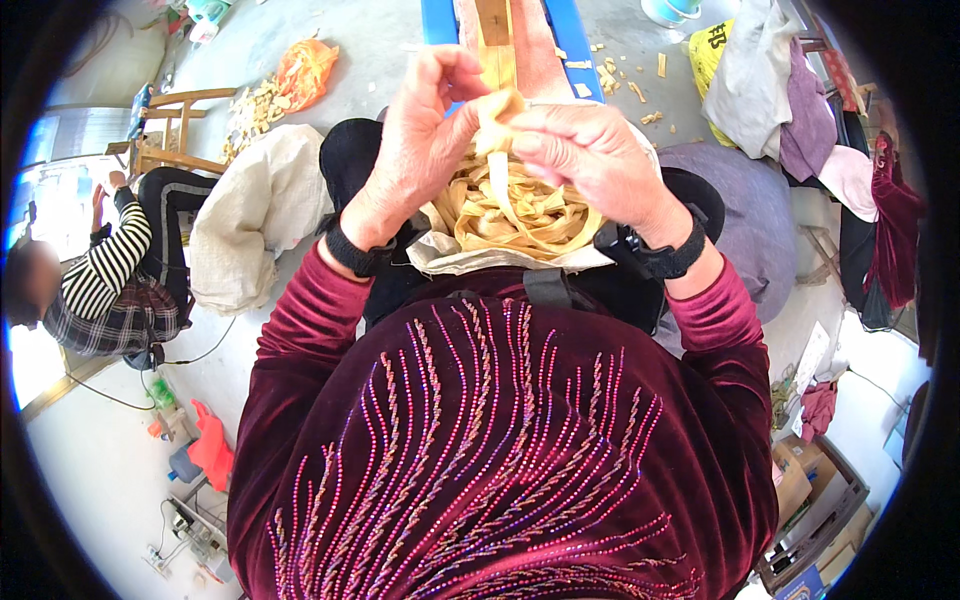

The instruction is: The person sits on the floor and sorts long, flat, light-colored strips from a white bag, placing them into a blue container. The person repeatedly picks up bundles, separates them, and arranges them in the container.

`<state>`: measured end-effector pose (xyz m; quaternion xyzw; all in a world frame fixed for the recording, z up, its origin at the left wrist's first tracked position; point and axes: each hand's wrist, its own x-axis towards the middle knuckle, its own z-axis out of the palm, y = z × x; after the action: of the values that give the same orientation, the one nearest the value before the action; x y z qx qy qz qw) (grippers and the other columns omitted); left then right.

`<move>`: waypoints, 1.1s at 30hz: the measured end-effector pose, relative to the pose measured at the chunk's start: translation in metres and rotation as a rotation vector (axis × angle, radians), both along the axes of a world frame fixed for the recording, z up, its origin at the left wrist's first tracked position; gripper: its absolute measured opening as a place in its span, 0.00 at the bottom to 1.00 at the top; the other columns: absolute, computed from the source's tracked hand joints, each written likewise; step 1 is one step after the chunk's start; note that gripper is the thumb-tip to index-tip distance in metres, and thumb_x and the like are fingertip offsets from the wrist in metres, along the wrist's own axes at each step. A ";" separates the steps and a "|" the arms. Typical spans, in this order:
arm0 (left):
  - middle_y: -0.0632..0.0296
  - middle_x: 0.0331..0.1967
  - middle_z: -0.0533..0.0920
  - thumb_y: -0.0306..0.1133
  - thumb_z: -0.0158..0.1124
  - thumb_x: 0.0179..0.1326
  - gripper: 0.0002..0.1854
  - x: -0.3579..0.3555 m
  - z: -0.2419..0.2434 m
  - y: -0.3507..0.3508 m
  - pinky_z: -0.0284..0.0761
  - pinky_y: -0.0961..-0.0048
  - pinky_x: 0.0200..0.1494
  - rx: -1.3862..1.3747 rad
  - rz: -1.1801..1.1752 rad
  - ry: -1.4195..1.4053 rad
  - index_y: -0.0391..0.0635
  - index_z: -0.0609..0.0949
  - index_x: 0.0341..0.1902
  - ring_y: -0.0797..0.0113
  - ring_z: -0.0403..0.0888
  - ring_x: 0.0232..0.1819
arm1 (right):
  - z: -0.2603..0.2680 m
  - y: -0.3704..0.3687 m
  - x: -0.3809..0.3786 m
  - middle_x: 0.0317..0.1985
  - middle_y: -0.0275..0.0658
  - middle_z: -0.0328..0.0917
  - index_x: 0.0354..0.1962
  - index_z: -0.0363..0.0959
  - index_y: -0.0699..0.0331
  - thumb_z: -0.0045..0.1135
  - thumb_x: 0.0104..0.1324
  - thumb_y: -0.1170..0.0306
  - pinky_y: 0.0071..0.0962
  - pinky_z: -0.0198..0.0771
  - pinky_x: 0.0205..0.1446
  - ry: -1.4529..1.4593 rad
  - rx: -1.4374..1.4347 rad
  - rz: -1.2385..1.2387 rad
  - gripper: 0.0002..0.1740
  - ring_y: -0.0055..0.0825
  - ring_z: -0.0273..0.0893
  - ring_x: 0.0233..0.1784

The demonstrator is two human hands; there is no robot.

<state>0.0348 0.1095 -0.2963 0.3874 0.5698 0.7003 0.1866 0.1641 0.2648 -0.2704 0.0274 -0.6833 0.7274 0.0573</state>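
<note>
Both hands are raised over my lap, pinching one pale yellow flat strip (499,176) between them. The strip is folded at the top, and its lighter tail hangs down from the fold. My left hand (431,124) has thumb and forefinger at the fold's left side, its other fingers curled. Thumb and fingers of my right hand (589,154) grip the fold from the right. Below them, a heap of coiled yellowish strips (517,214) lies in an open whitish woven sack (442,255) between my knees. The strips' material cannot be told.
Ahead stands a blue bench (441,26) with pink cloth (544,52) and a wooden board (495,64). Yellow pieces (255,112) lie by an orange plastic bag (306,73). A seated person (112,262) and a pale sack (240,217) are left; a grey-purple bundle (739,217) is right.
</note>
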 end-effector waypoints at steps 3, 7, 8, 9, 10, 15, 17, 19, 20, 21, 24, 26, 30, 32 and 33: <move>0.68 0.36 0.77 0.26 0.65 0.64 0.07 0.003 -0.001 -0.002 0.71 0.81 0.45 -0.242 0.121 -0.009 0.42 0.78 0.43 0.81 0.72 0.39 | -0.003 -0.003 0.000 0.26 0.28 0.76 0.47 0.79 0.66 0.55 0.72 0.69 0.14 0.67 0.30 -0.098 -0.094 0.045 0.12 0.13 0.73 0.26; 0.69 0.37 0.79 0.24 0.63 0.67 0.04 0.020 0.002 -0.004 0.72 0.83 0.46 -0.046 0.079 -0.085 0.39 0.79 0.43 0.82 0.75 0.39 | -0.008 -0.001 -0.004 0.28 0.28 0.77 0.45 0.78 0.64 0.56 0.72 0.70 0.12 0.65 0.29 -0.041 -0.260 -0.107 0.08 0.12 0.73 0.28; 0.68 0.38 0.80 0.23 0.63 0.66 0.05 0.022 0.004 -0.005 0.74 0.82 0.47 -0.027 0.008 -0.205 0.38 0.80 0.44 0.80 0.77 0.41 | -0.009 0.000 -0.006 0.28 0.28 0.77 0.44 0.78 0.63 0.57 0.71 0.70 0.11 0.65 0.29 -0.041 -0.311 -0.142 0.08 0.12 0.74 0.28; 0.67 0.39 0.80 0.23 0.64 0.65 0.06 0.024 0.005 -0.005 0.75 0.82 0.48 -0.008 -0.011 -0.250 0.38 0.80 0.44 0.79 0.78 0.41 | -0.009 0.001 -0.006 0.28 0.28 0.77 0.44 0.77 0.63 0.57 0.71 0.70 0.11 0.65 0.29 -0.030 -0.350 -0.154 0.07 0.12 0.74 0.28; 0.66 0.40 0.80 0.23 0.65 0.65 0.06 0.025 0.006 -0.004 0.75 0.81 0.48 0.028 -0.042 -0.285 0.38 0.80 0.44 0.79 0.78 0.42 | -0.010 0.002 -0.007 0.28 0.29 0.77 0.44 0.77 0.63 0.57 0.71 0.70 0.11 0.65 0.29 -0.046 -0.378 -0.161 0.07 0.12 0.74 0.29; 0.66 0.34 0.83 0.25 0.69 0.62 0.08 0.015 0.009 -0.001 0.78 0.81 0.40 -0.036 -0.048 -0.335 0.41 0.81 0.43 0.79 0.80 0.35 | -0.009 0.004 -0.008 0.24 0.25 0.72 0.43 0.75 0.59 0.57 0.72 0.65 0.11 0.56 0.24 -0.207 -0.379 -0.147 0.08 0.09 0.66 0.22; 0.66 0.30 0.84 0.25 0.69 0.61 0.06 0.007 0.011 -0.003 0.77 0.82 0.36 -0.039 -0.146 -0.338 0.42 0.82 0.41 0.79 0.80 0.31 | -0.009 0.009 -0.008 0.21 0.22 0.66 0.42 0.74 0.57 0.53 0.74 0.59 0.12 0.51 0.21 -0.260 -0.462 -0.092 0.11 0.08 0.59 0.19; 0.66 0.30 0.84 0.25 0.69 0.61 0.06 -0.001 0.013 -0.009 0.76 0.82 0.36 -0.101 -0.235 -0.319 0.42 0.81 0.40 0.79 0.80 0.30 | -0.009 0.017 -0.007 0.19 0.20 0.61 0.41 0.74 0.55 0.48 0.75 0.54 0.13 0.46 0.20 -0.308 -0.519 -0.163 0.15 0.08 0.52 0.18; 0.65 0.28 0.84 0.25 0.69 0.61 0.05 -0.004 0.014 -0.013 0.76 0.82 0.34 -0.037 -0.222 -0.331 0.42 0.81 0.38 0.79 0.80 0.29 | -0.010 0.022 -0.006 0.18 0.19 0.58 0.40 0.73 0.54 0.45 0.76 0.51 0.13 0.44 0.20 -0.355 -0.543 -0.224 0.17 0.07 0.49 0.17; 0.65 0.28 0.84 0.24 0.68 0.61 0.03 -0.007 0.016 -0.017 0.77 0.81 0.34 -0.050 -0.156 -0.265 0.42 0.81 0.35 0.78 0.80 0.28 | -0.010 0.027 -0.005 0.18 0.19 0.57 0.40 0.73 0.55 0.43 0.76 0.51 0.13 0.43 0.20 -0.300 -0.573 -0.187 0.18 0.07 0.49 0.17; 0.64 0.28 0.84 0.25 0.69 0.61 0.04 -0.011 0.018 -0.025 0.77 0.80 0.36 -0.136 -0.127 -0.221 0.40 0.83 0.37 0.77 0.80 0.29 | -0.011 0.037 -0.001 0.18 0.19 0.58 0.38 0.73 0.55 0.45 0.76 0.52 0.12 0.44 0.20 -0.308 -0.632 -0.233 0.17 0.07 0.50 0.17; 0.63 0.30 0.84 0.26 0.71 0.59 0.07 -0.013 0.019 -0.025 0.78 0.79 0.38 -0.217 -0.032 -0.176 0.39 0.83 0.39 0.75 0.81 0.33 | -0.011 0.037 0.000 0.18 0.21 0.62 0.38 0.73 0.56 0.49 0.75 0.56 0.11 0.46 0.20 -0.275 -0.431 -0.230 0.14 0.06 0.54 0.18; 0.55 0.41 0.84 0.29 0.75 0.51 0.20 -0.002 0.020 -0.020 0.79 0.70 0.45 -0.375 0.282 0.619 0.40 0.81 0.49 0.61 0.83 0.42 | -0.009 0.024 -0.002 0.21 0.25 0.71 0.40 0.73 0.59 0.55 0.73 0.64 0.10 0.52 0.21 -0.260 -0.179 -0.194 0.08 0.07 0.60 0.19; 0.50 0.49 0.81 0.31 0.73 0.52 0.25 0.010 0.018 -0.016 0.78 0.63 0.50 -0.434 0.228 0.788 0.43 0.78 0.55 0.51 0.82 0.47 | -0.010 0.012 -0.006 0.23 0.26 0.74 0.42 0.74 0.61 0.55 0.72 0.65 0.11 0.55 0.22 -0.312 -0.133 -0.102 0.08 0.07 0.62 0.20; 0.50 0.42 0.81 0.31 0.69 0.55 0.18 0.018 0.016 -0.015 0.76 0.60 0.48 -0.439 0.109 0.768 0.41 0.79 0.50 0.50 0.80 0.47 | -0.011 0.007 -0.007 0.24 0.27 0.75 0.42 0.74 0.62 0.55 0.72 0.66 0.11 0.56 0.22 -0.337 -0.112 -0.050 0.08 0.07 0.63 0.21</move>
<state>0.0523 0.0946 -0.2804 0.5400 0.7525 0.3771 0.0020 0.1570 0.2715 -0.2812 -0.1151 -0.6422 0.7568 -0.0384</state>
